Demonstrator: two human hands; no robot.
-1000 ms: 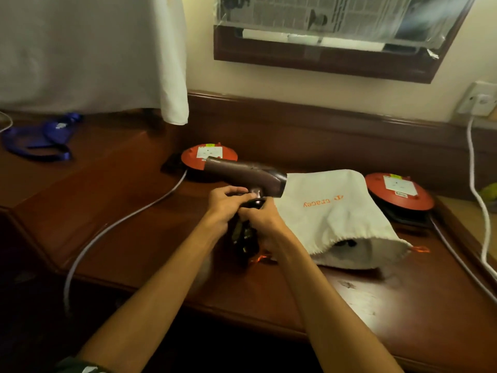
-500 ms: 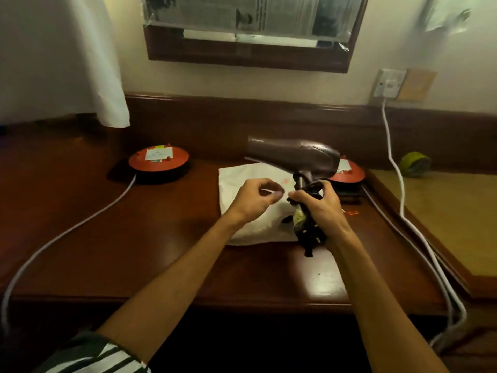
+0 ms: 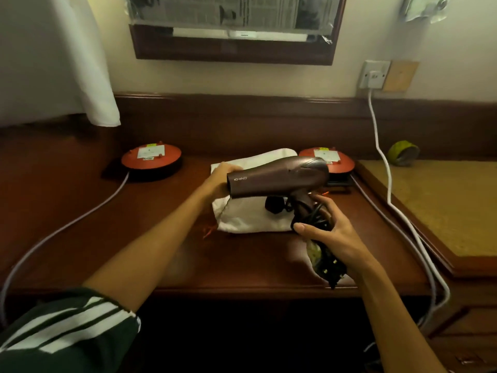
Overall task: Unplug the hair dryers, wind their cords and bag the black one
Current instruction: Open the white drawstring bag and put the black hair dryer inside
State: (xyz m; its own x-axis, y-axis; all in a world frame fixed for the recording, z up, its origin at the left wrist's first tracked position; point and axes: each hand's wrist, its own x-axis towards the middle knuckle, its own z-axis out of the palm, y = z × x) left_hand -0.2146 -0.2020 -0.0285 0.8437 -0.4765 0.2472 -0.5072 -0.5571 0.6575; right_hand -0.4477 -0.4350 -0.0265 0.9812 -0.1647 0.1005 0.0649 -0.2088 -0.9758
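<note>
A dark brown hair dryer (image 3: pixel 277 176) is held above the wooden desk (image 3: pixel 113 232), nozzle pointing left. My right hand (image 3: pixel 330 235) grips its handle together with the wound black cord (image 3: pixel 320 230) and the plug below. My left hand (image 3: pixel 220 179) rests on the white drawstring bag (image 3: pixel 250 216), which lies flat on the desk behind and under the dryer; the nozzle hides part of that hand. A black object shows at the bag's opening under the dryer.
Two orange cable reels (image 3: pixel 151 157) (image 3: pixel 333 160) sit at the back of the desk. Grey cables run off the left reel (image 3: pixel 61 230) and along the right edge. A white cord (image 3: pixel 382 154) hangs from the wall socket (image 3: pixel 374 75). A lower yellow-topped surface (image 3: pixel 441 203) lies right.
My left hand let go of the cord and reached forward onto the bag. The right hand now holds the dryer and cord alone, lower and nearer to me.
</note>
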